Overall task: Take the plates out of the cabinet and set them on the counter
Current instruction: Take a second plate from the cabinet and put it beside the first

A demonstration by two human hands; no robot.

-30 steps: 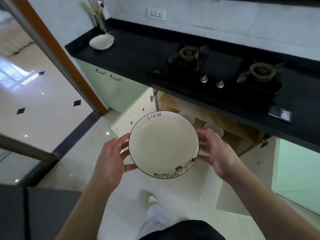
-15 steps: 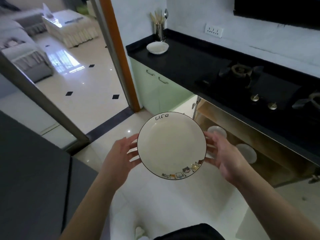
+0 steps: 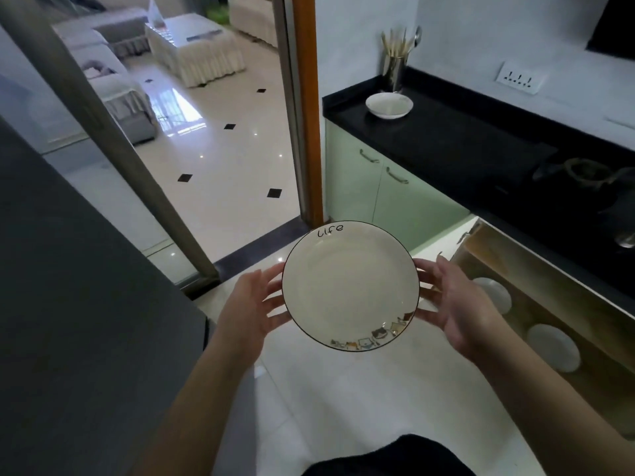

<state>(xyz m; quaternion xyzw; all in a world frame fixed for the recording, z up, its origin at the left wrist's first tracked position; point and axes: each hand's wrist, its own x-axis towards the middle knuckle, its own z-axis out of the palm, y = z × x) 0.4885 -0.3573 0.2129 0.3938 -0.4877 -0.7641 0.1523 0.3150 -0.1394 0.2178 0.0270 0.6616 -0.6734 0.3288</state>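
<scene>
I hold a cream plate (image 3: pixel 348 286) with a thin black rim, the word "life" at its far edge and small cartoon figures at its near edge. It is level, above the floor in front of me. My left hand (image 3: pixel 247 304) grips its left rim and my right hand (image 3: pixel 457 304) its right rim. Two more white plates (image 3: pixel 494 293) (image 3: pixel 553 347) lie on a shelf in the open wooden cabinet (image 3: pixel 536 266) to my right. The black counter (image 3: pixel 457 139) runs above it, with a white bowl-like dish (image 3: pixel 389 105) at its left end.
A metal holder with chopsticks and a spoon (image 3: pixel 395 60) stands behind the dish. A gas burner (image 3: pixel 584 173) sits on the counter at right. Green cabinet doors (image 3: pixel 388 194) are shut below. An orange door frame (image 3: pixel 309 108) opens left onto a tiled room; a dark surface (image 3: pixel 86 304) fills my left side.
The view has swung left, so the stove slid to the right edge and the doorway came in. The plate stays held in both hands, a little farther from the open cabinet.
</scene>
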